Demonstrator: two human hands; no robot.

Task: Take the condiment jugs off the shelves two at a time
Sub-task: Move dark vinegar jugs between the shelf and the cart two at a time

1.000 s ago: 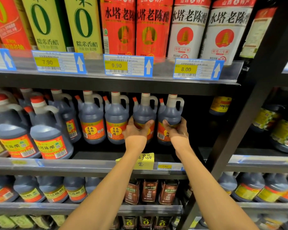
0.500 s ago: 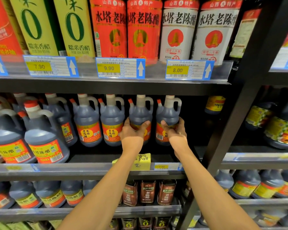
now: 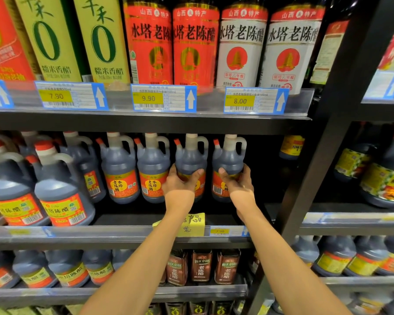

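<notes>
On the middle shelf (image 3: 123, 233) a row of dark condiment jugs stands upright, handles to the right and red spouts to the left, labels facing you. Two larger jugs (image 3: 62, 194) sit at the shelf's front left edge; further right, two smaller jugs (image 3: 121, 169) stand untouched, set back from the front edge.

Your left hand (image 3: 180, 185) wraps the belly of the third jug (image 3: 191, 160), thumb on its right side and fingers curling round the left, so that grip is closed on it low, where the body is widest and the weight sits. Your right hand (image 3: 237, 183) holds the fourth jug (image 3: 229, 160), the last at the row's right end, the same way, thumb inward. Taking both by the body rather than the handle probably lets you draw the pair forward together.

Each jug is filled with dark liquid almost to the neck, caps on. Both held jugs appear to be on the shelf, not yet lifted clear.
</notes>
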